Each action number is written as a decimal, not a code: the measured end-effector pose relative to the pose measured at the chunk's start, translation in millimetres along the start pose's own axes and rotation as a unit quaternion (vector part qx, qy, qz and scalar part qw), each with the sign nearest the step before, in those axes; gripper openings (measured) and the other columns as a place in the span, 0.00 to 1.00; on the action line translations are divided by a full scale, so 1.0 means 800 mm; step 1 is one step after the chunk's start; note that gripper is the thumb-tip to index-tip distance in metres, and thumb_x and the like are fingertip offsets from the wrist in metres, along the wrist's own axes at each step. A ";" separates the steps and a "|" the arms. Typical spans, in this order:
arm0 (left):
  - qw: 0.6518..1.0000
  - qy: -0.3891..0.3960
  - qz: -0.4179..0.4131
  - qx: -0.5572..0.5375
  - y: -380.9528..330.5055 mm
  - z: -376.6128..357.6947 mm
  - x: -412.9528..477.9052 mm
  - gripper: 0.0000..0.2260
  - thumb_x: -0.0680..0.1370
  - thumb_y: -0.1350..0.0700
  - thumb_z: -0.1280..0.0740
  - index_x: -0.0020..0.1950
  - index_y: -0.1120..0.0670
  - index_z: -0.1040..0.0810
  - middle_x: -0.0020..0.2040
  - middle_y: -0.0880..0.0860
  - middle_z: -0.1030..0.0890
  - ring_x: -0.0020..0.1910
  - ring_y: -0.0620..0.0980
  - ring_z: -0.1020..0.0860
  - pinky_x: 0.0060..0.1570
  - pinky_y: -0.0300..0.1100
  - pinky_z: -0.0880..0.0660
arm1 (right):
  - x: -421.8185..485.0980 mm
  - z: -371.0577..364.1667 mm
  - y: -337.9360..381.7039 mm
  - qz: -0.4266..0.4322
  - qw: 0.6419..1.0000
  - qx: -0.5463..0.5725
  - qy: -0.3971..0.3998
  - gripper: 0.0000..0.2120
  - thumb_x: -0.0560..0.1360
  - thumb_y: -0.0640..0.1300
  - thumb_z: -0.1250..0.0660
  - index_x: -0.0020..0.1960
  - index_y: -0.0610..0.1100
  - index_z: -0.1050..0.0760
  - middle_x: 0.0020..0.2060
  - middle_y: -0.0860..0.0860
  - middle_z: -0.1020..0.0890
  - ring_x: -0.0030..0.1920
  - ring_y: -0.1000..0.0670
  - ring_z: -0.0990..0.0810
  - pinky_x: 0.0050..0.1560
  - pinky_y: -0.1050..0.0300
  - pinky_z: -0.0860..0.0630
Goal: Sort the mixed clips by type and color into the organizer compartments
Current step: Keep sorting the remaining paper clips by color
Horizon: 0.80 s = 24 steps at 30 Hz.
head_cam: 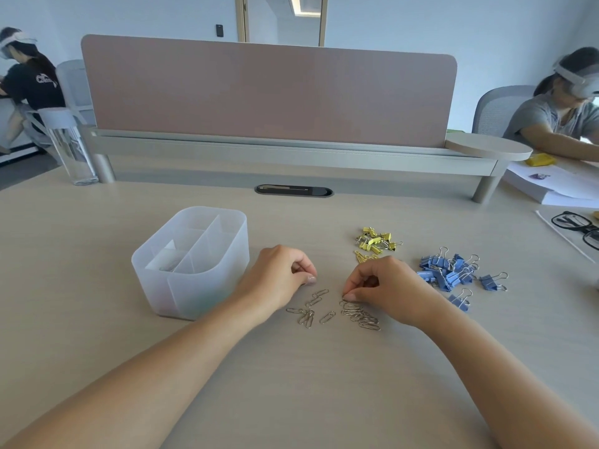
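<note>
A translucent white organizer [168, 286] with several compartments stands on the desk at the left. Silver paper clips lie in two loose groups: a scattered one [309, 311] and a denser pile [359, 314]. My left hand [278, 278] hovers with curled fingers just above the scattered clips; whether it holds one is hidden. My right hand [379, 286] pinches at the top of the denser pile with thumb and fingertips. Yellow binder clips [376, 241] and gold paper clips [363, 257] lie behind it. Blue binder clips [450, 273] lie to the right.
A clear water bottle [69, 150] stands at the back left by the pink divider [269, 95]. Black glasses [577, 226] and a paper stack [551, 186] lie at the right. Two other people sit at the far left and right.
</note>
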<state>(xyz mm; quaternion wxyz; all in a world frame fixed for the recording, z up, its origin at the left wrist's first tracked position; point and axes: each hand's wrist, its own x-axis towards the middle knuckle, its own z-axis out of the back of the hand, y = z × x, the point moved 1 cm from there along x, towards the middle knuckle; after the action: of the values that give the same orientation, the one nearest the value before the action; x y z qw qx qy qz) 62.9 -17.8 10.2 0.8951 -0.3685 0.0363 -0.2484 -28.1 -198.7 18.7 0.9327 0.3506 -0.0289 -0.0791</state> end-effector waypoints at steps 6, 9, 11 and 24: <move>0.998 0.055 -0.039 -0.001 -0.006 -0.005 -0.005 0.08 0.67 0.45 0.22 0.42 0.44 0.16 0.34 0.41 0.19 0.31 0.35 0.25 0.29 0.29 0.33 | -0.002 0.003 -0.001 0.013 1.000 -0.002 0.008 0.05 0.70 0.42 0.25 0.39 0.50 0.17 0.34 0.54 0.17 0.33 0.61 0.25 0.37 0.67 0.28; 0.997 0.067 -0.045 -0.012 -0.005 -0.005 -0.005 0.07 0.66 0.49 0.20 0.41 0.45 0.15 0.32 0.44 0.19 0.29 0.37 0.26 0.30 0.31 0.32 | -0.002 0.003 -0.001 0.015 1.000 0.001 0.008 0.04 0.70 0.42 0.24 0.39 0.50 0.17 0.32 0.56 0.18 0.32 0.61 0.25 0.37 0.68 0.28; 0.996 0.072 -0.051 -0.008 -0.004 -0.002 -0.005 0.05 0.68 0.51 0.21 0.39 0.45 0.15 0.33 0.47 0.18 0.29 0.41 0.27 0.32 0.36 0.31 | -0.002 0.003 -0.002 0.018 1.000 0.000 0.009 0.04 0.70 0.42 0.24 0.38 0.50 0.17 0.31 0.57 0.19 0.32 0.62 0.26 0.36 0.69 0.30; 0.987 0.146 -0.017 0.071 0.003 0.042 -0.021 0.05 0.78 0.50 0.31 0.51 0.44 0.16 0.45 0.41 0.19 0.48 0.41 0.21 0.47 0.35 0.25 | -0.013 0.028 -0.005 0.033 0.994 -0.027 0.100 0.06 0.73 0.44 0.27 0.44 0.55 0.17 0.40 0.57 0.16 0.41 0.58 0.21 0.48 0.62 0.25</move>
<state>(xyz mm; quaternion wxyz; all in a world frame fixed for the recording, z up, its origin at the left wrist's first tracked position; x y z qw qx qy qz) 57.7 13.2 30.5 0.9000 -0.2641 0.1425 -0.3162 -41.2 -214.2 32.9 0.9422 0.3302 0.0548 -0.0141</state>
